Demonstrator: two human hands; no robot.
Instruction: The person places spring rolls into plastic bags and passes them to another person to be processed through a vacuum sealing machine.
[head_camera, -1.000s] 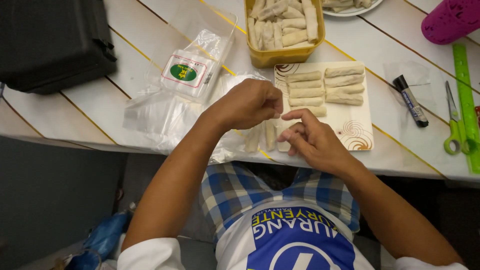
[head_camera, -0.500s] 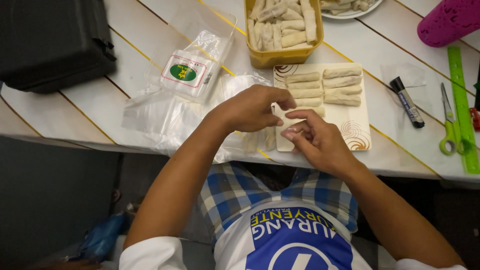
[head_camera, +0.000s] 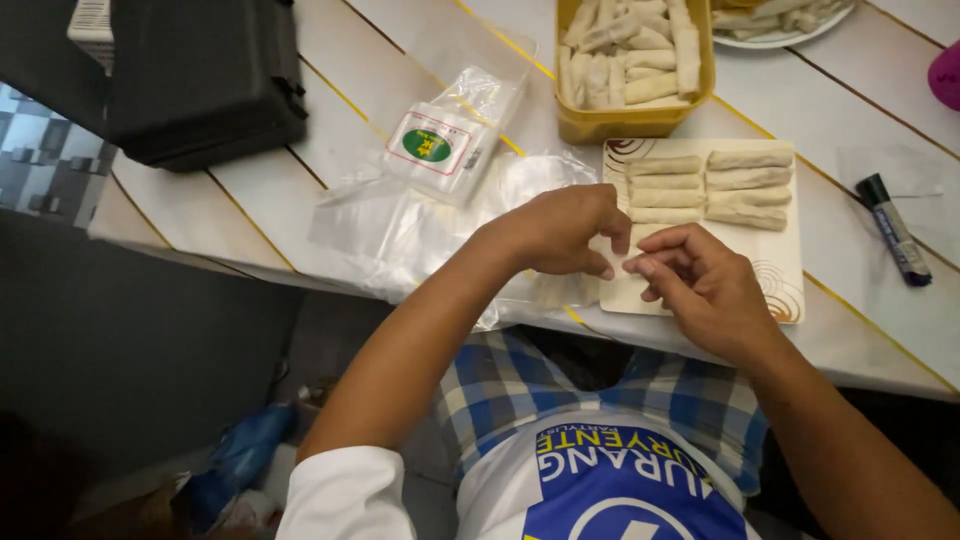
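My left hand (head_camera: 562, 232) and my right hand (head_camera: 700, 285) meet fingertip to fingertip at the near left corner of a cream tray (head_camera: 770, 262). Both hands pinch a pale spring roll there, mostly hidden under the fingers. Several rolled spring rolls (head_camera: 708, 186) lie in two columns on the far part of the tray. A sheet of clear plastic wrappers (head_camera: 400, 235) lies under my left wrist.
A yellow tub (head_camera: 600, 125) full of spring rolls stands behind the tray, with a white plate (head_camera: 775, 38) of more behind it. A labelled packet (head_camera: 440, 145), a black case (head_camera: 205, 85) at far left and a black marker (head_camera: 893, 240) at right sit on the white plank table (head_camera: 260, 215).
The view has shifted; my hands have drawn closer together over the tray's near left corner, still working the same roll.
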